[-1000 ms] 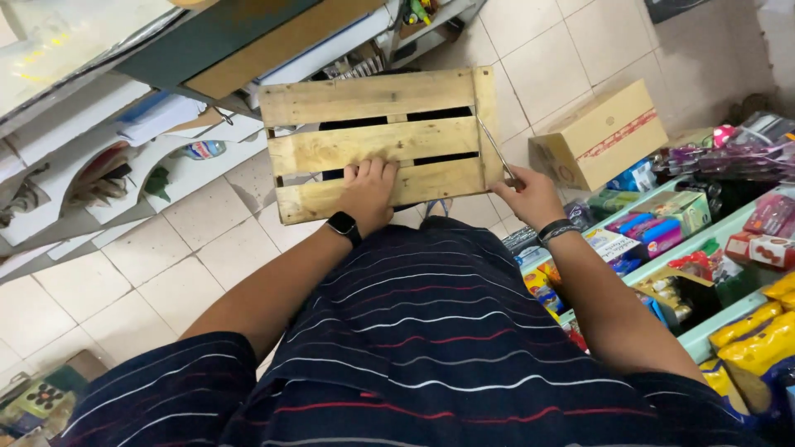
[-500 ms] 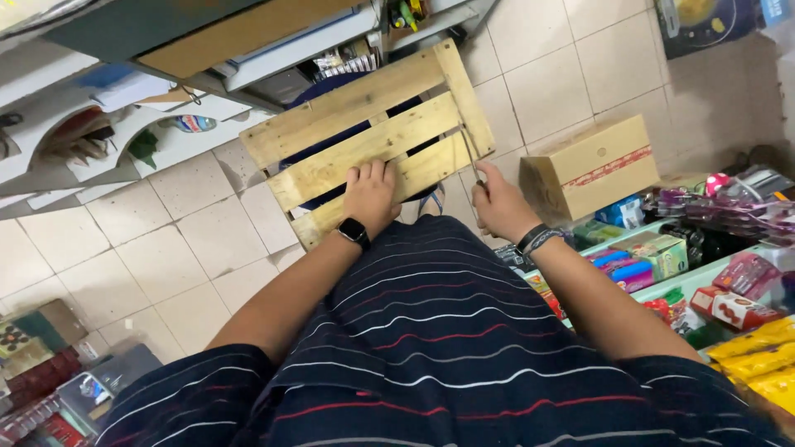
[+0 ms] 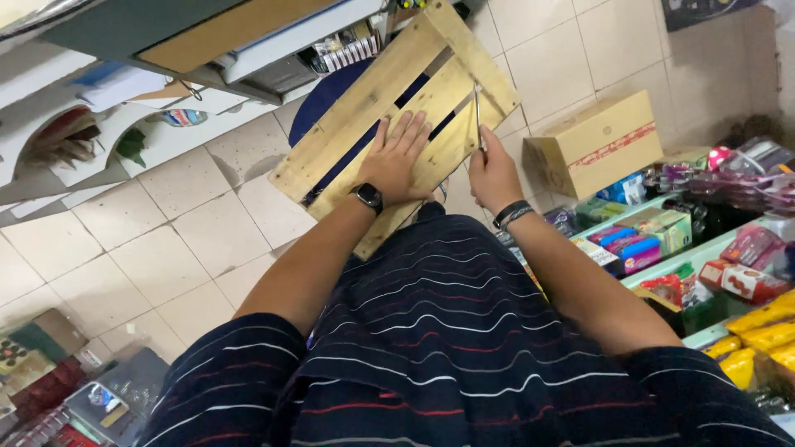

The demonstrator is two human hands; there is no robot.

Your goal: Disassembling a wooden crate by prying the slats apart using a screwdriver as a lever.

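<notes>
A slatted wooden pallet (image 3: pixel 389 116) sits tilted in front of the person, just above the striped shirt (image 3: pixel 464 331) and over the tiled floor (image 3: pixel 166 240). The left hand (image 3: pixel 396 159) lies flat on the pallet's middle slats, its fingers (image 3: pixel 406 132) released and spread, grasping nothing; a dark watch (image 3: pixel 368 197) sits on that wrist, at the pallet's near edge. The right hand (image 3: pixel 490 172) is just right of the left one, at the pallet's near right edge, its fingers clenched around a thin metal tool (image 3: pixel 478 116) whose shaft runs up across the slats. A dark band (image 3: pixel 512 213) circles the right wrist. To the right of the pallet, close to its corner, a closed cardboard box (image 3: pixel 596 142) stands on the floor. Farther right of the pallet, shelves (image 3: pixel 662 265) hold colourful packets. Left of the pallet, white shelving (image 3: pixel 108 141) carries papers and small goods.
</notes>
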